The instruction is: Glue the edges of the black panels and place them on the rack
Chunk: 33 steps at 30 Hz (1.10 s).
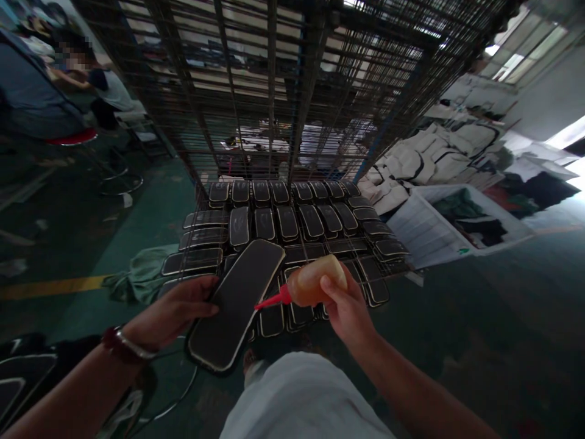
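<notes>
Gluing, seemingly, with my left grip (185,305) pinching the panel (242,289) and right grip (350,310) wrapped round the bottle (308,283), I next need a steady nozzle (275,299).

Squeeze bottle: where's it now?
In the head view, the squeeze bottle is right of centre in the right hand, its red nozzle at the edge of the black panel.

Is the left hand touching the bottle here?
Apart. In the head view, the left hand holds the black pad, whose surface shows plainly between that hand and the red nozzle of the bottle in the right hand.
</notes>
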Each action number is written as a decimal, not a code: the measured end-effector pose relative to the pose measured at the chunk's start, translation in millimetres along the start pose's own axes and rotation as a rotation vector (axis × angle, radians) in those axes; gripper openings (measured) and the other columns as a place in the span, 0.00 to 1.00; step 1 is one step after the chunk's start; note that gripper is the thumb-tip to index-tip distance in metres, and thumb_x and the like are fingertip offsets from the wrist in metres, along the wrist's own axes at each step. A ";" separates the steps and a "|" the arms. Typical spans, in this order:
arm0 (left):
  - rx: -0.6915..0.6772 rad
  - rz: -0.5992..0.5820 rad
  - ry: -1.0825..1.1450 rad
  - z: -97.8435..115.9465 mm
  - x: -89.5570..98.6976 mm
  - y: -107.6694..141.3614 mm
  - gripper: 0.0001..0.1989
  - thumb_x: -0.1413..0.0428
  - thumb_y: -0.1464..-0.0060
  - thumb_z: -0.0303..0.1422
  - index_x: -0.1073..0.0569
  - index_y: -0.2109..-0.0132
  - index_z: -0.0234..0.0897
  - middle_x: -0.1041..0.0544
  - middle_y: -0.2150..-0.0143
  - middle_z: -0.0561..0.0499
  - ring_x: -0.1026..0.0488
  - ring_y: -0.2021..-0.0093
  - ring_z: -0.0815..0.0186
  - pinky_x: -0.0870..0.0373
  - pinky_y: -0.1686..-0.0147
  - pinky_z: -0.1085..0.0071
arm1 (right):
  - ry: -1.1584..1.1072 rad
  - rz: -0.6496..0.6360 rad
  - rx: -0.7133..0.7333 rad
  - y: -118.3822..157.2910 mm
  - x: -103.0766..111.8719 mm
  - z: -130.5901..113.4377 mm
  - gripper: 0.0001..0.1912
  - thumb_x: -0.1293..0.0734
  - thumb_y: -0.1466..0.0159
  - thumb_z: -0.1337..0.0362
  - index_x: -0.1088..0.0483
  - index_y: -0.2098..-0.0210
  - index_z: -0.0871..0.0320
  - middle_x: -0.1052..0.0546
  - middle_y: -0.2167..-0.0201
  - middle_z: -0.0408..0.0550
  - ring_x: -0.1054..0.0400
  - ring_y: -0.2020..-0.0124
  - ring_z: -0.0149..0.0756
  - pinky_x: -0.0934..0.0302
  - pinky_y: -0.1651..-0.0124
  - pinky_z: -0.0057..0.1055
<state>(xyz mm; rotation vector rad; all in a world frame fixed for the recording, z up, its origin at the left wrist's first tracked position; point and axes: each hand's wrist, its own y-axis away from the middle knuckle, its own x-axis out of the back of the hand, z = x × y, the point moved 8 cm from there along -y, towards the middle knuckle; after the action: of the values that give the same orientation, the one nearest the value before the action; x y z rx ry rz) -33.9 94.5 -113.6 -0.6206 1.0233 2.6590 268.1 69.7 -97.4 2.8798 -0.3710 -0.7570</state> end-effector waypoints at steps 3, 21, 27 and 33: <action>0.038 -0.078 -0.112 -6.1 -3.0 -3.2 0.21 0.30 0.55 0.18 0.16 0.51 0.30 0.10 0.57 0.38 0.12 0.63 0.47 0.14 0.64 0.57 | 0.022 -0.022 -0.010 5.5 -2.2 4.4 0.24 0.14 0.45 0.54 0.21 0.53 0.51 0.19 0.61 0.44 0.27 0.63 0.38 0.31 0.68 0.29; -0.027 0.201 -0.045 -7.4 11.2 -6.5 0.19 0.29 0.64 0.20 0.17 0.59 0.32 0.11 0.64 0.40 0.13 0.72 0.51 0.13 0.71 0.60 | 0.065 -0.265 0.039 21.9 -15.3 9.5 0.27 0.18 0.37 0.56 0.24 0.41 0.46 0.16 0.50 0.48 0.21 0.48 0.49 0.27 0.42 0.45; -0.049 0.334 0.000 -9.6 21.5 -4.2 0.16 0.35 0.58 0.16 0.19 0.60 0.32 0.12 0.68 0.42 0.15 0.75 0.54 0.14 0.73 0.61 | 0.041 -0.275 0.050 21.9 -19.5 7.8 0.26 0.18 0.37 0.56 0.24 0.42 0.47 0.15 0.51 0.48 0.20 0.48 0.50 0.26 0.43 0.46; -0.042 0.422 0.054 -17.1 23.8 -3.8 0.14 0.39 0.53 0.14 0.19 0.62 0.33 0.13 0.70 0.44 0.16 0.76 0.56 0.15 0.75 0.65 | -0.019 -0.133 -0.101 22.9 -12.0 38.6 0.27 0.14 0.43 0.56 0.21 0.47 0.51 0.16 0.57 0.45 0.20 0.58 0.40 0.23 0.58 0.32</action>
<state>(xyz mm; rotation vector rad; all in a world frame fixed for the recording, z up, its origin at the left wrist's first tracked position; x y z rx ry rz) -48.5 87.0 -138.3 -0.5358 1.2337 3.0451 234.2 48.1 -120.6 2.8250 -0.1402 -0.8003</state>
